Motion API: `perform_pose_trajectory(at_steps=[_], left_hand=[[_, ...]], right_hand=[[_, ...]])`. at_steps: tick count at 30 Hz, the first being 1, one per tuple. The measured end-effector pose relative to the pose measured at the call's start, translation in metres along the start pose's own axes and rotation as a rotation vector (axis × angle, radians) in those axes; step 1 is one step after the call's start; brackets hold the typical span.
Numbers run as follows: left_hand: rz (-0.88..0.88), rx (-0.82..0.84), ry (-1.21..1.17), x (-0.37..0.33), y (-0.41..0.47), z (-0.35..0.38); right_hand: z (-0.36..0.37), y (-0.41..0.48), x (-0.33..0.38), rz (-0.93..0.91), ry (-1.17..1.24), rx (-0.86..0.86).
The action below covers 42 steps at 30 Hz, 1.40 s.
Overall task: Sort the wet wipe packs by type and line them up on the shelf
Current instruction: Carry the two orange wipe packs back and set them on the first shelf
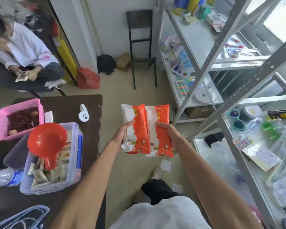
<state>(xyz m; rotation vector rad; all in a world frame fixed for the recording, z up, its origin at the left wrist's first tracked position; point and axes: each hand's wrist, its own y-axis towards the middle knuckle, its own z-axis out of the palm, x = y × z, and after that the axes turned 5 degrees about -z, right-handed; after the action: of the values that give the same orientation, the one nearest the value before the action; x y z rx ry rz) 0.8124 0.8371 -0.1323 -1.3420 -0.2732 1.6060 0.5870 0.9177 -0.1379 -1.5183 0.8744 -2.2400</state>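
Arms outstretched; left hand (121,138) grips left pack (137,117), right hand (169,134) grips right pack (162,115).

Right of the desk (91,103), we see only the thumbs of the left hand (122,138) and the right hand (169,134). Their fingers lie hidden behind the two wet wipe packs (139,129). We cannot read the print on the packs. On the desk, the picture's left edge cuts off the water bottle (5,177), and the red scoop (46,142) covers part of the clear bin's (73,172) contents. Right of the desk, the goods on the shelf (210,58) are too blurred to identify.
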Motion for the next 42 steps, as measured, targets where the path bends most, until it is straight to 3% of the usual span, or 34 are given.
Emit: perform_pose_trajectory(at_steps=[12,24,35,42], left_hand=[[-0.053,-0.078,0.074,-0.184,0.156,-0.018],[-0.102,-0.08,-0.006,-0.327,0.285,-0.054],[-0.142,-0.027,0.07,-0.505,0.435,-0.125],[-0.172,0.03,0.137,-0.598,0.499,-0.126]], right_hand=[[-0.011,0.206,0.152,0.015,-0.009,0.078],[-0.002,0.37,0.282,0.08,-0.051,0.117],[0.039,0.537,0.406,0.107,0.02,0.006],[0.041,0.602,0.469,0.078,0.093,-0.059]])
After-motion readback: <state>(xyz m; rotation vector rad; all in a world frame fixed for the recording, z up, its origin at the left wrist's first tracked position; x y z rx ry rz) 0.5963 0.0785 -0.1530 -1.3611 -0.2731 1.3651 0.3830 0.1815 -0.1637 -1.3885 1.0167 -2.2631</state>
